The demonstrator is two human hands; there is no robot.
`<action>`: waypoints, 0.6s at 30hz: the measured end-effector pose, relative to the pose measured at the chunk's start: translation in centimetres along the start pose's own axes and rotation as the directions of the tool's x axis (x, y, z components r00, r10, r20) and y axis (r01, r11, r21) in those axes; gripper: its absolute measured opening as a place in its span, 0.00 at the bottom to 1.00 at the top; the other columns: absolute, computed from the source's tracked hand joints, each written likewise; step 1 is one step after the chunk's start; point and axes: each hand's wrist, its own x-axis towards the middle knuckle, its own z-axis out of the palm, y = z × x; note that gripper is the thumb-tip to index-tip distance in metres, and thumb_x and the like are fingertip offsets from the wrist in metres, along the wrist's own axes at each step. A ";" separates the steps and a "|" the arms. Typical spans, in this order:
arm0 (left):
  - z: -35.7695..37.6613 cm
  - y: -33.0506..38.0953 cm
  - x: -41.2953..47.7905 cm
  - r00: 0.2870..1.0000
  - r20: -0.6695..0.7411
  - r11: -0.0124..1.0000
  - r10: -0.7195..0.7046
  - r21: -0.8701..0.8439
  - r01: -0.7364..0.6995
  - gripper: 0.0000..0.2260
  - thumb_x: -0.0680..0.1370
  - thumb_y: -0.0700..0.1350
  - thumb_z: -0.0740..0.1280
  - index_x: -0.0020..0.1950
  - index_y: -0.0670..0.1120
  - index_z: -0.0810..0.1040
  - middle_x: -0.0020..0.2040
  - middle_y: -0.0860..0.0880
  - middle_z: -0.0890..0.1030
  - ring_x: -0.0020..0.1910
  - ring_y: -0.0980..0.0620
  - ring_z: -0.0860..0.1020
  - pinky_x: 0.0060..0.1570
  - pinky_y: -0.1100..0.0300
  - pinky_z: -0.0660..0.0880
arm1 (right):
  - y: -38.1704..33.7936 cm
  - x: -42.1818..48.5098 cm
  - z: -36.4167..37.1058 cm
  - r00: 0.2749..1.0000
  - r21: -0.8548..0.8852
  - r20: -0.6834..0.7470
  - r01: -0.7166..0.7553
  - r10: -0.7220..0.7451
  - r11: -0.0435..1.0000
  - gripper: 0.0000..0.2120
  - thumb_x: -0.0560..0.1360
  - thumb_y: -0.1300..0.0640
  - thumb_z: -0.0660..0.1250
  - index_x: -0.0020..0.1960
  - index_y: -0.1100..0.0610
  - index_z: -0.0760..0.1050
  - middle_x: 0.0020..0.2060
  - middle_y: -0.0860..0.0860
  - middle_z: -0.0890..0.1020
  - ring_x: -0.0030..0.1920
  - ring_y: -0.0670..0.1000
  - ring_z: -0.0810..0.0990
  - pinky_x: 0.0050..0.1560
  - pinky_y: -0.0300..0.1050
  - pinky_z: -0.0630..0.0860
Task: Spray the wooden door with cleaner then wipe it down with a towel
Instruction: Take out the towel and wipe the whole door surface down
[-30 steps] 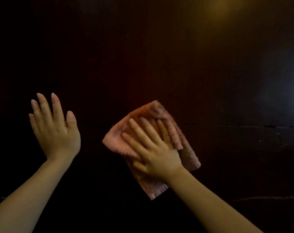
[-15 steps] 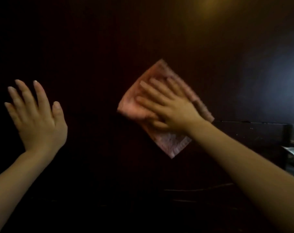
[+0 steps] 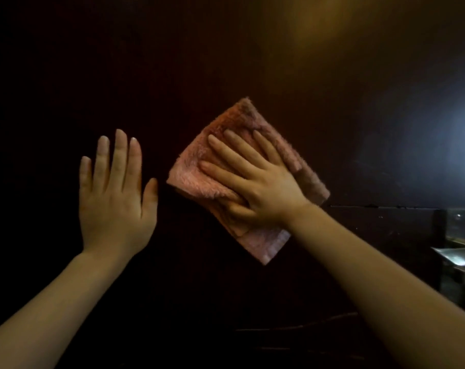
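I see right hand point(image 3: 266, 193) flat on pink fluffy towel point(image 3: 194, 177), dark wooden door point(image 3: 332, 115) | left hand point(image 3: 117, 206) empty, spread | towel may slip (unpinched)

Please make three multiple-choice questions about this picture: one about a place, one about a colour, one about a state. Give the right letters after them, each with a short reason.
1. Where is the towel?
A. Under the right hand, against the door
B. Hanging from a hook
C. Lying on the floor

2. What colour is the towel?
A. Blue
B. Green
C. Pink

3. In what state is the left hand?
A. It grips a spray bottle
B. It is open and holds nothing
C. It is closed into a fist

Answers:
1. A, because the right hand lies flat on the towel with the dark door behind it.
2. C, because the fluffy cloth looks pink around the fingers.
3. B, because the left hand's fingers are straight and nothing is in it.
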 end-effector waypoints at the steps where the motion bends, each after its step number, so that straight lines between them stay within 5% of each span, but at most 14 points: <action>1: 0.0 0.0 0.0 1.000 0.003 1.000 0.001 0.003 -0.001 0.28 0.79 0.52 0.48 0.75 0.38 0.51 0.76 0.39 0.53 0.75 0.42 0.50 0.71 0.57 0.35 | 1.2 -0.2 -0.3 0.998 -0.006 0.021 0.061 -0.061 0.998 0.26 0.76 0.45 0.56 0.72 0.52 0.63 0.73 0.57 0.63 0.74 0.58 0.57 0.72 0.60 0.48; 5: 0.0 0.5 -0.1 0.999 0.008 0.999 -0.036 -0.003 0.036 0.28 0.79 0.52 0.47 0.75 0.39 0.49 0.76 0.40 0.51 0.75 0.43 0.48 0.71 0.58 0.34 | 2.3 -0.7 -0.6 1.000 -0.029 0.005 -0.002 0.002 1.000 0.27 0.75 0.45 0.58 0.72 0.52 0.64 0.72 0.57 0.64 0.74 0.59 0.58 0.72 0.60 0.49; 11: 0.2 0.6 -0.3 0.999 0.009 0.999 -0.038 -0.022 0.039 0.28 0.79 0.53 0.46 0.75 0.40 0.46 0.77 0.42 0.49 0.76 0.45 0.46 0.71 0.59 0.34 | -2.0 -1.4 0.6 0.886 0.011 -0.087 -0.456 0.455 0.890 0.29 0.73 0.45 0.57 0.72 0.54 0.65 0.73 0.58 0.63 0.73 0.58 0.55 0.71 0.61 0.47; 13: 0.3 0.4 -0.2 0.999 0.007 0.999 -0.036 -0.027 0.036 0.28 0.79 0.53 0.46 0.75 0.42 0.45 0.77 0.42 0.49 0.76 0.45 0.46 0.71 0.59 0.34 | -1.8 -1.5 0.4 0.922 -0.009 -0.042 -0.385 0.384 0.923 0.30 0.73 0.45 0.57 0.72 0.55 0.64 0.73 0.59 0.63 0.73 0.59 0.55 0.70 0.62 0.47; 15: 0.3 0.3 -0.2 1.000 -0.001 0.999 -0.028 -0.043 0.028 0.28 0.79 0.53 0.47 0.75 0.42 0.45 0.77 0.42 0.50 0.76 0.45 0.46 0.72 0.59 0.34 | 0.8 -2.1 -0.5 0.988 -0.073 0.033 -0.148 0.150 0.986 0.28 0.75 0.44 0.56 0.72 0.55 0.63 0.72 0.60 0.63 0.73 0.60 0.57 0.70 0.62 0.49; 18: 0.3 0.3 -0.3 1.000 0.008 0.996 -0.013 -0.086 0.014 0.28 0.79 0.53 0.46 0.75 0.41 0.48 0.77 0.42 0.50 0.76 0.45 0.47 0.72 0.55 0.37 | 5.2 -3.3 -1.6 0.996 -0.134 0.087 0.043 -0.031 0.990 0.27 0.77 0.44 0.52 0.73 0.54 0.61 0.72 0.59 0.64 0.73 0.60 0.59 0.71 0.62 0.51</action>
